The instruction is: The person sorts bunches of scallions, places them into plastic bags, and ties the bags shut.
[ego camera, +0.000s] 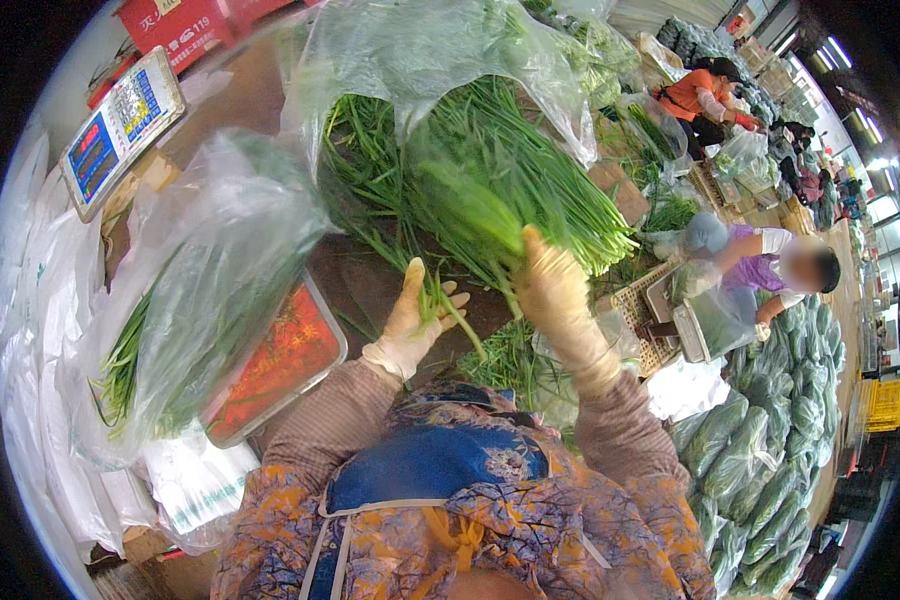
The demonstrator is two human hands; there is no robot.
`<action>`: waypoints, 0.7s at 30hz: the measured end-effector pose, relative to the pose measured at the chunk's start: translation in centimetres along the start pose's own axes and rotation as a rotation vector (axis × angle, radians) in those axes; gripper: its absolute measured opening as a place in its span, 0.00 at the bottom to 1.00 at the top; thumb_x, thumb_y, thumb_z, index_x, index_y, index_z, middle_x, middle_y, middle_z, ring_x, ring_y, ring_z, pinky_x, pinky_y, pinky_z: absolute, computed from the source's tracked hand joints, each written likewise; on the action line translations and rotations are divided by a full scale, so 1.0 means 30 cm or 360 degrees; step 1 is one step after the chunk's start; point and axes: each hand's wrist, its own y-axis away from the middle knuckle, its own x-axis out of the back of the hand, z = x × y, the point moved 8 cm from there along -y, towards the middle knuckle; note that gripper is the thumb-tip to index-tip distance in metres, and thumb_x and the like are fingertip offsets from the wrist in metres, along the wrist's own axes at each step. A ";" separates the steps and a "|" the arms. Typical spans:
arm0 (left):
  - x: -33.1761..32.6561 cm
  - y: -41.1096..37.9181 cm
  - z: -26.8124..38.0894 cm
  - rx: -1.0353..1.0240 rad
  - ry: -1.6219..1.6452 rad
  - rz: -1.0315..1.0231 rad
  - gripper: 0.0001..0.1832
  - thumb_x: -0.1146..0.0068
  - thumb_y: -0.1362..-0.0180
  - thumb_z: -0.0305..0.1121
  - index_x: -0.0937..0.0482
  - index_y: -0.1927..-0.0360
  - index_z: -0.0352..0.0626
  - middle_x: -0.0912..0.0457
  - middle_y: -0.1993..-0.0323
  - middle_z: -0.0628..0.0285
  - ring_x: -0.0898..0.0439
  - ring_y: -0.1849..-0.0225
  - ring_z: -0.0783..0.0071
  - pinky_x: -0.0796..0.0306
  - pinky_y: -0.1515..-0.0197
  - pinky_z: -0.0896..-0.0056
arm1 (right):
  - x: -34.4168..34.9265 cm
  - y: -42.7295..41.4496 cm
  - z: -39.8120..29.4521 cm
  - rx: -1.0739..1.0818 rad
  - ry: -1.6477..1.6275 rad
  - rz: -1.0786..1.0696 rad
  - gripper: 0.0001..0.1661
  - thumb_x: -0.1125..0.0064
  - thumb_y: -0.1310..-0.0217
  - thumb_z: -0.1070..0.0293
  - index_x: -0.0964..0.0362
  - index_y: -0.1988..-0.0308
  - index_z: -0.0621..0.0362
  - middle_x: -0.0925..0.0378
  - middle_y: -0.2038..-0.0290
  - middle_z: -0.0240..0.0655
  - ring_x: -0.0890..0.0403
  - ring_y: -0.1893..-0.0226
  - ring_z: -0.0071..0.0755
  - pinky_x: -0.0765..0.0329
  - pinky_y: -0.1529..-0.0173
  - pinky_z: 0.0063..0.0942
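Observation:
My left hand (415, 322), in a pale thin glove, has a few loose green stalks (457, 319) between its thumb and fingers. My gloved right hand (555, 296) is closed on the near edge of a bunch of green stalks (487, 217), blurred there. These look like Chinese chives. A large pile of the same chives (570, 202) lies just beyond, pale cut ends to the right, leaf tips up and left. Clear plastic sheeting (412, 60) covers the pile's far side. Left of my left hand, a filled clear plastic bag (217, 262) of chives rests partly over a red, metal-rimmed plate (315, 330).
A digital scale display (120, 131) stands at the upper left, near stacked white bags (30, 360). Chive scraps (506, 360) lie before my waist. At right are a plastic crate (649, 337), bagged vegetables (750, 442), a seated person (754, 259) and another in orange (694, 97).

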 end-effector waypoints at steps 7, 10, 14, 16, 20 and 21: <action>-0.053 0.009 -0.013 -0.0410 -0.0420 -0.0016 0.31 0.40 0.47 0.54 0.33 0.43 0.51 0.27 0.47 0.65 0.27 0.47 0.70 0.32 0.45 0.64 | -0.155 0.177 -0.258 0.0113 -0.0473 -0.0521 0.46 0.36 0.53 0.57 0.47 0.40 0.68 0.26 0.66 0.46 0.24 0.67 0.49 0.26 0.64 0.41; 0.008 0.022 -0.009 -0.0308 -0.0287 0.0024 0.24 0.39 0.45 0.43 0.29 0.47 0.47 0.23 0.53 0.63 0.24 0.52 0.69 0.29 0.48 0.65 | -0.035 0.171 -0.261 0.0409 -0.0829 -0.0508 0.42 0.38 0.48 0.47 0.39 0.43 0.66 0.25 0.53 0.50 0.24 0.53 0.50 0.26 0.51 0.35; -0.016 0.064 0.019 -0.0209 -0.0004 -0.0048 0.18 0.44 0.44 0.40 0.27 0.54 0.41 0.20 0.63 0.60 0.20 0.62 0.68 0.23 0.58 0.65 | 0.117 0.072 0.099 -0.0388 -0.1143 0.0258 0.25 0.36 0.46 0.64 0.29 0.48 0.57 0.23 0.54 0.43 0.22 0.53 0.41 0.25 0.50 0.32; -0.030 0.089 0.038 -0.0271 0.0067 -0.0013 0.19 0.45 0.45 0.41 0.27 0.53 0.40 0.20 0.63 0.58 0.20 0.64 0.66 0.23 0.60 0.63 | 0.152 0.040 0.131 -0.0031 -0.0186 0.0448 0.49 0.31 0.55 0.55 0.47 0.37 0.58 0.27 0.49 0.46 0.23 0.52 0.45 0.25 0.50 0.33; 0.003 0.107 0.029 -0.0214 0.0208 0.0047 0.19 0.46 0.44 0.39 0.27 0.52 0.39 0.20 0.63 0.58 0.19 0.64 0.64 0.23 0.60 0.61 | 0.039 0.008 0.188 -0.0188 0.0383 0.0150 0.66 0.29 0.62 0.47 0.62 0.32 0.58 0.29 0.48 0.49 0.23 0.54 0.47 0.25 0.53 0.36; 0.016 0.102 0.025 -0.0211 0.0203 0.0028 0.19 0.47 0.44 0.39 0.27 0.52 0.39 0.20 0.63 0.58 0.19 0.64 0.64 0.23 0.60 0.60 | 0.007 -0.007 0.216 -0.0286 0.0322 0.0020 0.68 0.29 0.63 0.46 0.64 0.32 0.57 0.29 0.49 0.50 0.23 0.55 0.48 0.25 0.54 0.37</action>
